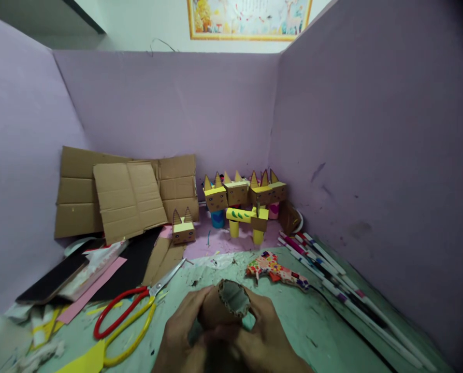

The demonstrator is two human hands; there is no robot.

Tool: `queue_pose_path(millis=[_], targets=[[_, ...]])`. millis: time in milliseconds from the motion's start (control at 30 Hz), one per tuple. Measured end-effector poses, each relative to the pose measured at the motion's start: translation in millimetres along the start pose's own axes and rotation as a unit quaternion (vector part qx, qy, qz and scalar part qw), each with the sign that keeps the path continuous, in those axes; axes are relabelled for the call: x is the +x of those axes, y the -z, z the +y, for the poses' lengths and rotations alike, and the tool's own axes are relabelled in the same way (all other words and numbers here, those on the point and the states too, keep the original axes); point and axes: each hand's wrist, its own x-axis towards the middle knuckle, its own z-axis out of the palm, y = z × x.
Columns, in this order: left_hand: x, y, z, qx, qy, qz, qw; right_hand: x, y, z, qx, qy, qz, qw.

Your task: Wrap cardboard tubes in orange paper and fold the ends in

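A short tube of brown corrugated cardboard (212, 306) is held between my two hands, its open end facing up and away. My left hand (183, 326) wraps its left side and my right hand (266, 329) its right side, with the thumbs close together at the near side. Shadow hides the lower part of the tube. Left of my hands lie scissors (153, 299) with one red and one yellow handle, blades apart. Beyond my right hand a flower-patterned glue gun (274, 269) rests on the green table cover, its cord running right.
Several cardboard animal heads (237, 192) and a yellow tube-legged animal (241, 215) stand at the back. One more head (183, 230) sits left. Cardboard sheets (130, 199) lean behind. Several markers (332, 269) lie along the right purple wall (371, 155). A pink paper strip (93, 290) lies left.
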Motion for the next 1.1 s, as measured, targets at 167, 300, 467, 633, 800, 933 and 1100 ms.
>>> queue_pose_path(millis=[167,300,467,633,800,933,1100], targets=[[3,8.2,-5,0.039,-0.028,-0.016,0.999,5,18,7,-0.09,0.132,0.099,0.982],[4,14.1,-16,0.144,-0.112,0.04,0.982,2,22,7,-0.114,0.295,0.106,0.943],[10,22.6,-23,0.325,-0.28,0.113,0.896,-1,18,3,-0.119,0.305,0.095,0.94],[14,24.1,-21,0.377,-0.347,0.126,0.849,2,7,3,-0.011,0.079,0.038,0.996],[8,15.9,-13,0.34,-0.358,0.101,0.864,6,-1,13,0.167,-0.137,-0.072,0.974],[4,18.6,-7,0.214,-0.181,0.156,0.947,8,6,26,0.167,-0.121,0.0,0.979],[8,24.7,-8,-0.087,0.11,0.125,0.982,6,7,23,0.108,-0.097,0.016,0.989]])
